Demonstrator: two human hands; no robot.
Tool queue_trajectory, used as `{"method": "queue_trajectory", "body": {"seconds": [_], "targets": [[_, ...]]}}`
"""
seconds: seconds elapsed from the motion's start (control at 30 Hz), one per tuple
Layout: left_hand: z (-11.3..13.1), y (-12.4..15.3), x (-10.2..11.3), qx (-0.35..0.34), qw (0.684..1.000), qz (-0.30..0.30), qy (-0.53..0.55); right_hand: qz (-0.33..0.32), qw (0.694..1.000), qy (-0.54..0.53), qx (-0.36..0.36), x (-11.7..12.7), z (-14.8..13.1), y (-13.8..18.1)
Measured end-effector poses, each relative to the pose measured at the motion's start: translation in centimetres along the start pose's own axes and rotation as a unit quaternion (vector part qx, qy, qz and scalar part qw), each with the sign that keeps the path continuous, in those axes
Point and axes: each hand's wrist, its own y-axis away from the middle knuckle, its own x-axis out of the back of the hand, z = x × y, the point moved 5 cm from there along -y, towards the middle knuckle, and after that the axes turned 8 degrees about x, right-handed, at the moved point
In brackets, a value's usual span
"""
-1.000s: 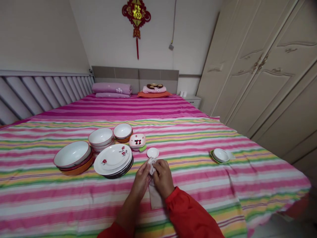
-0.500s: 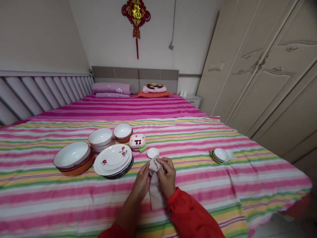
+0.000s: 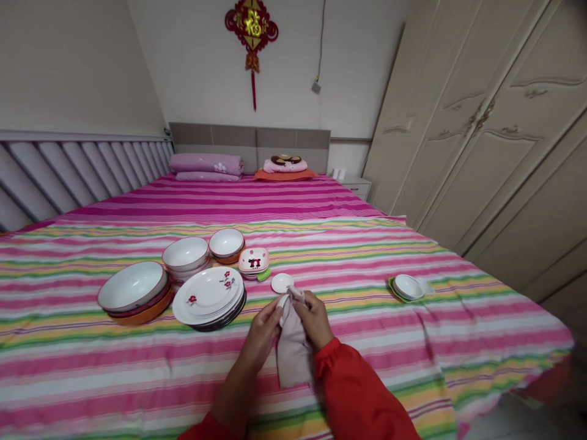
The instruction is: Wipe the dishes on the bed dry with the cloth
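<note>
Between my hands hangs a pale pinkish-grey cloth (image 3: 293, 357), its lower end loose over the bedspread. My right hand (image 3: 315, 321) is closed on the bunched top of the cloth. With its fingers pinched, my left hand (image 3: 263, 330) grips a small white dish (image 3: 284, 302), mostly hidden by the cloth and fingers. Just beyond the hands, another small white dish (image 3: 281, 282) lies on the striped cover. Left of them stands a stack of plates (image 3: 206, 296), the top one white with red flowers. Small square bowls (image 3: 254, 261) with a cartoon print are stacked behind it.
Stacked bowls stand at the left: large (image 3: 135, 290), medium (image 3: 186, 253) and smaller (image 3: 227, 243). Small dishes (image 3: 409, 286) sit in a pile at the right. Folded bedding (image 3: 206, 165) lies by the headboard (image 3: 293, 139); a wardrobe (image 3: 481, 153) stands to the right.
My right hand has shifted slightly right and down, drawing the cloth aside. The white edge of the dish in my left hand now shows.
</note>
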Motion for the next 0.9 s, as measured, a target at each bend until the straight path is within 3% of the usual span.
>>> {"method": "queue_trajectory", "body": {"seconds": [0.1, 0.27, 0.33, 0.53, 0.6, 0.7, 0.77, 0.9], "targets": [[0.4, 0.4, -0.4, 0.001, 1.000, -0.008, 0.010, 0.003, 0.999, -0.019, -0.039, 0.2, 0.4, -0.1], [0.4, 0.7, -0.8, 0.021, 0.999, -0.025, -0.011, 0.006, 0.997, 0.011, 0.071, 0.3, -2.0, -0.3], [0.3, 0.7, -0.7, 0.023, 0.999, -0.025, -0.018, -0.011, 0.997, 0.002, 0.082, 0.2, -2.3, -0.4], [-0.1, 0.4, -0.1, 0.015, 1.000, -0.021, -0.014, -0.023, 0.992, -0.090, -0.084, 0.2, 0.4, -0.2], [-0.3, 0.2, 0.0, 0.010, 0.999, -0.030, -0.027, -0.024, 0.991, -0.091, -0.094, 0.3, 0.6, -0.2], [-0.3, -0.2, 0.1, -0.022, 0.994, -0.044, -0.093, -0.012, 1.000, -0.009, -0.016, 0.7, -0.4, -0.4], [0.2, -0.2, 0.0, -0.079, 0.980, -0.041, -0.176, -0.004, 0.997, 0.056, 0.049, 0.9, -1.3, -0.4], [1.5, 0.4, 0.2, -0.218, 0.898, 0.034, -0.380, -0.002, 0.977, 0.152, 0.150, 0.6, -2.5, 0.2]]}}
